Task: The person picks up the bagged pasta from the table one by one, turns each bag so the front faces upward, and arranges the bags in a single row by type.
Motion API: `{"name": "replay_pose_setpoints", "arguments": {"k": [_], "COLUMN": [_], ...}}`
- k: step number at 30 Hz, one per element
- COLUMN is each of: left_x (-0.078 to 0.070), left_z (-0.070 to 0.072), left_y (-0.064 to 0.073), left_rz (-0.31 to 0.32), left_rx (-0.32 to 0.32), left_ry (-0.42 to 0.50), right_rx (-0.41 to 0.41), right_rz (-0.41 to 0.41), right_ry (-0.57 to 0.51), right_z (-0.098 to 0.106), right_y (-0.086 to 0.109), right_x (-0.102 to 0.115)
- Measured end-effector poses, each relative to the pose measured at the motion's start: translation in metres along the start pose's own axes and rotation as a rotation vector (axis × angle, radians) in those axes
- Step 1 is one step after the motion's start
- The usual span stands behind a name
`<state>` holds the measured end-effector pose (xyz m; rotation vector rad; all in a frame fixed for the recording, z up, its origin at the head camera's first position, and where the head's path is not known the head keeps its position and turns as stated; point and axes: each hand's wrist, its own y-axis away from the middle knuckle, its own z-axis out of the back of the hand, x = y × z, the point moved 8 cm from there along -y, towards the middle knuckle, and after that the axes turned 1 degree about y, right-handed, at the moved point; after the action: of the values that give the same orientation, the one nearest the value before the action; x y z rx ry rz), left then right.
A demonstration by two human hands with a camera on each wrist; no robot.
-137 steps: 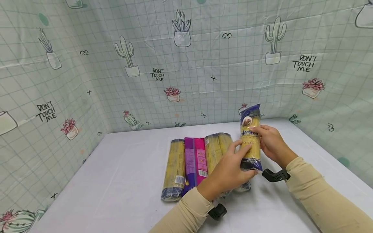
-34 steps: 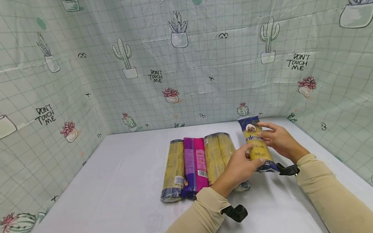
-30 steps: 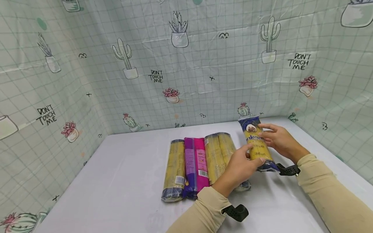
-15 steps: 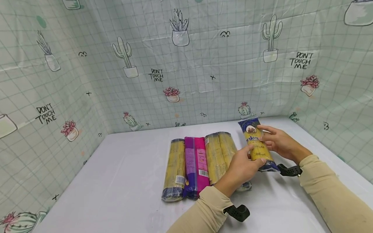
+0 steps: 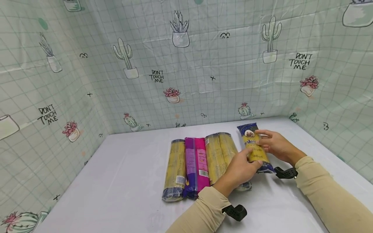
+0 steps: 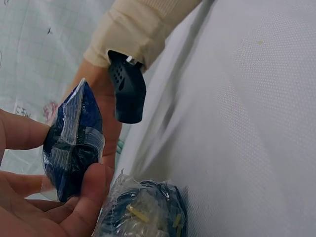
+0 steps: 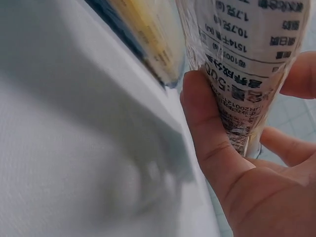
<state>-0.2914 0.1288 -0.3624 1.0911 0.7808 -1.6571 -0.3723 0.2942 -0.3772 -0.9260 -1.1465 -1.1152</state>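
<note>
Probably indoor, booth-like setting: white table [image 5: 125, 181], cactus-print sheeting [image 5: 201, 64] hung behind and along both sides.

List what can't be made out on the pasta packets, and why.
Head: brand name on the held pasta packet, partly behind the right hand.
Head: fine print on the pink-purple pasta packet, too small.
Right wrist: rest of the held pasta packet's print, cut off at the top.

The left hand [image 5: 241, 165] and right hand [image 5: 275, 145] grip near each other, forearms [image 5: 326, 191] stretched forward.

A pale green checked curtain [image 5: 195, 64] printed with potted cacti surrounds the white table [image 5: 125, 181].
</note>
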Motion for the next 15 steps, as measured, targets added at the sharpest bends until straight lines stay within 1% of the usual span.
{"name": "replay_pose_setpoints", "arguments": {"k": [4, 7, 15], "left_x": [-0.0012, -0.0017, 0.0027], "left_z": [-0.0019, -0.0030, -0.0054], "left_y": [-0.0005, -0.0005, 0.0021], "left_rz": [-0.021, -0.019, 0.036], "left_rx": [0.027, 0.045, 0.058], "left_ry": [-0.030, -0.039, -0.074], "right_rx": [-0.002, -0.007, -0.025], "right_rz": [0.000, 0.000, -0.036], "right_ry": [0.007, 0.002, 0.026], "right_z": [-0.0014, -0.0021, -0.0029], "right_y": [0.0003, 0.0005, 0.0006], "right_x": [-0.0010, -0.0011, -0.0085]}}
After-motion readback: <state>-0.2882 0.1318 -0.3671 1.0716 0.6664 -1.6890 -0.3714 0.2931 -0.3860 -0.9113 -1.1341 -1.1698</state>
